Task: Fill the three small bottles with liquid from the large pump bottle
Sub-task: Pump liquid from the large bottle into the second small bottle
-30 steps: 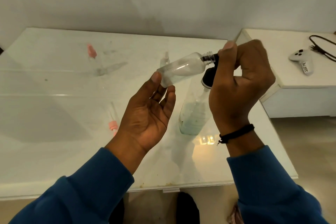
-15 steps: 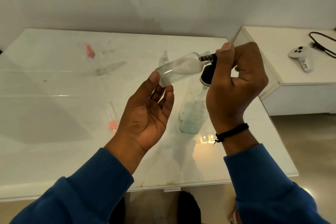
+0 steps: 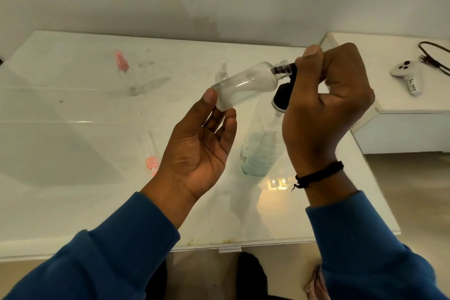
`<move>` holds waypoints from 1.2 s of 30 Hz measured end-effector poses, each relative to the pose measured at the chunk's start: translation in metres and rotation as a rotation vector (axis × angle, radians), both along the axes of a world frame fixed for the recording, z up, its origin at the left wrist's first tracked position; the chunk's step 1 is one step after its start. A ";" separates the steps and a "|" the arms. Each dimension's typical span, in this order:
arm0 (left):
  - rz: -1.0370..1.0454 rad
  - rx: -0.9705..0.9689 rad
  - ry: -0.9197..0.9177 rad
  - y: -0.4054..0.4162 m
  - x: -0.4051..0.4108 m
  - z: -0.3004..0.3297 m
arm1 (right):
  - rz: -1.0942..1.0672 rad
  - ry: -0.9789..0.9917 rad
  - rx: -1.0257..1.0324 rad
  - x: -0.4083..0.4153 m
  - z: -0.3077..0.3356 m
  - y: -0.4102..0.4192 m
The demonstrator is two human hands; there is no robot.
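While the left hand [image 3: 199, 143] pinches a tilted small clear bottle [image 3: 246, 85], right hand [image 3: 326, 95] fingers curl over the pump bottle [image 3: 260, 151], hiding its nozzle; a pink-capped bottle [image 3: 124, 73] stands behind on the counter [image 3: 73, 129].

Before you, a white glass-topped table [image 3: 73, 202] stands against the wall. On it, the large pump bottle [image 3: 260, 151] stands upright near your right wrist, pale liquid in its lower part. A small bottle with a pink top [image 3: 124, 73] stands toward the far left, a clear small bottle [image 3: 222, 73] stands farther back, and a pink pump cap [image 3: 152, 161] lies loose at mid-table.
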State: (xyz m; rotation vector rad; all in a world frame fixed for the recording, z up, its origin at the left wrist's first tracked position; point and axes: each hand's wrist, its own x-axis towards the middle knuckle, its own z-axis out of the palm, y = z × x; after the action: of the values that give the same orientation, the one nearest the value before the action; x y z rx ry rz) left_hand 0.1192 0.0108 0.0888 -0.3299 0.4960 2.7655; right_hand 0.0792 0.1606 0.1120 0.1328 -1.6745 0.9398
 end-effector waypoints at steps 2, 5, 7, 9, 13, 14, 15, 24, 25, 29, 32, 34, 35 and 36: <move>0.005 0.001 -0.006 -0.001 0.000 -0.003 | 0.020 -0.007 -0.021 0.001 -0.005 -0.003; -0.005 0.002 0.002 -0.002 0.000 -0.003 | 0.026 -0.024 -0.024 0.001 -0.007 -0.002; -0.012 -0.002 0.005 -0.001 0.000 -0.001 | 0.022 -0.018 -0.012 0.001 -0.003 0.001; -0.012 0.002 -0.002 0.000 0.001 0.000 | 0.018 -0.012 -0.010 0.001 0.001 0.001; -0.003 0.000 -0.014 -0.001 0.001 -0.001 | 0.039 -0.026 -0.038 0.003 -0.006 -0.004; -0.003 -0.003 -0.012 -0.002 0.001 0.000 | 0.040 -0.029 -0.038 0.003 -0.007 -0.003; -0.004 -0.006 -0.010 -0.002 0.001 0.000 | 0.038 -0.030 -0.035 0.002 -0.006 -0.002; -0.006 -0.060 -0.071 0.003 0.002 0.008 | 0.039 -0.028 -0.040 0.002 -0.007 -0.001; -0.005 -0.064 -0.075 0.003 0.002 0.008 | 0.041 -0.031 -0.038 0.002 -0.006 0.000; -0.002 -0.076 -0.064 0.004 0.002 0.010 | 0.040 -0.014 -0.028 0.002 0.000 0.000; 0.002 -0.062 -0.074 0.003 0.002 0.008 | 0.052 -0.032 -0.035 0.003 -0.003 -0.003; 0.003 -0.063 -0.075 0.002 0.002 0.008 | 0.051 -0.035 -0.029 0.003 -0.004 -0.002; 0.002 -0.070 -0.073 0.003 0.002 0.009 | 0.046 -0.033 -0.023 0.003 -0.003 0.000; -0.001 -0.077 -0.068 0.003 0.002 0.009 | 0.039 -0.028 -0.016 0.002 -0.001 0.001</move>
State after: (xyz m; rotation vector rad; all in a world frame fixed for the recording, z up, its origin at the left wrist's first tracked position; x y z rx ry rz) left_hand 0.1214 0.0142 0.0983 -0.4403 0.5859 2.7288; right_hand 0.0816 0.1620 0.1108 0.1419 -1.6952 0.9882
